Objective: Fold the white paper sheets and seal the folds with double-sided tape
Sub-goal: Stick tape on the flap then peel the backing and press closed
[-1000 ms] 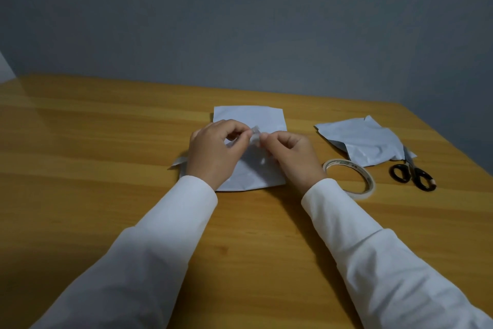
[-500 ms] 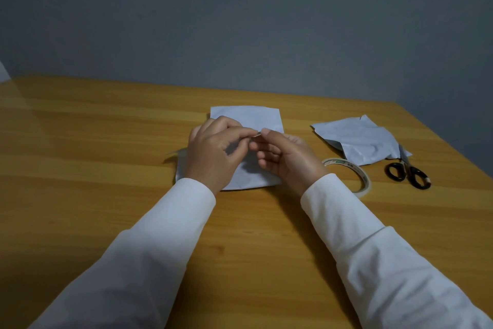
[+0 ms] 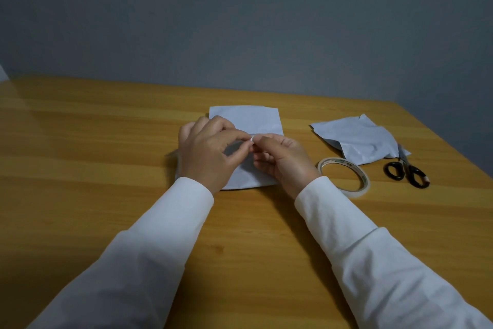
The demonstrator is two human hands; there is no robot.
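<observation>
The tape roll (image 3: 344, 174) bears green print on its inner core, too small to read

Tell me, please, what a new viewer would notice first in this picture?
First, the two hands meeting at the centre: the left hand and the right hand pinch a small tape piece above the folded white paper. To the right lie a tape roll, black-handled scissors and a crumpled folded sheet on the wooden table.
</observation>
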